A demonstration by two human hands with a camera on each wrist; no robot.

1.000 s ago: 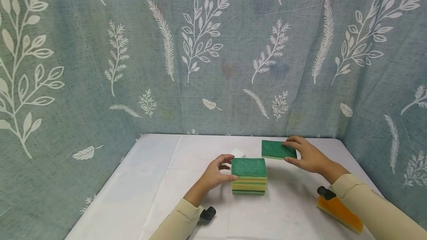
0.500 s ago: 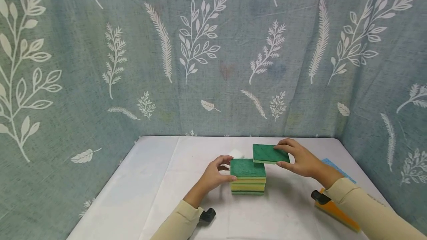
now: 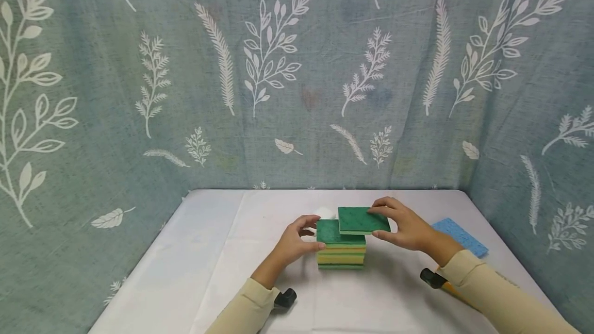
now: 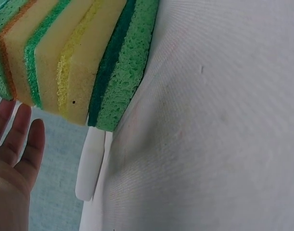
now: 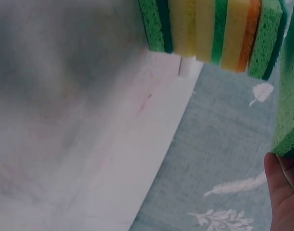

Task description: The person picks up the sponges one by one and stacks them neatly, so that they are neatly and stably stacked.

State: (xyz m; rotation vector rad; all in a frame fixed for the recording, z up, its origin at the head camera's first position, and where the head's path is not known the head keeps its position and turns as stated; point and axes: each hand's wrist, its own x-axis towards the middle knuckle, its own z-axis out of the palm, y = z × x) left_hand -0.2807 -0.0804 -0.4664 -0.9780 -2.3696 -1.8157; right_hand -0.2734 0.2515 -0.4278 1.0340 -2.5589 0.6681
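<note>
A stack of several sponges [image 3: 341,259] stands on the white table, its top one green. In the left wrist view the stack [image 4: 79,62] shows green, yellow, orange and cream layers. My left hand [image 3: 293,241] holds the stack's left side, thumb at the front corner and fingers toward the back. My right hand [image 3: 402,224] pinches a green scouring sponge [image 3: 362,220] by its right end. This sponge overlaps the stack's upper right part in the head view. A gap shows between the held sponge [image 5: 287,103] and the stack [image 5: 209,36] in the right wrist view.
A blue sponge [image 3: 461,237] lies on the right of the table [image 3: 260,303]. Nearer, an orange sponge [image 3: 459,297] is mostly hidden by the right forearm. Behind the stack sits a white object [image 3: 326,213]. A leaf-patterned curtain [image 3: 297,164] borders the table's back and sides.
My right hand has carried the green sponge leftward and nearer, from beside the stack to over its right part. The blue sponge has come into view. My left hand keeps its place at the stack.
</note>
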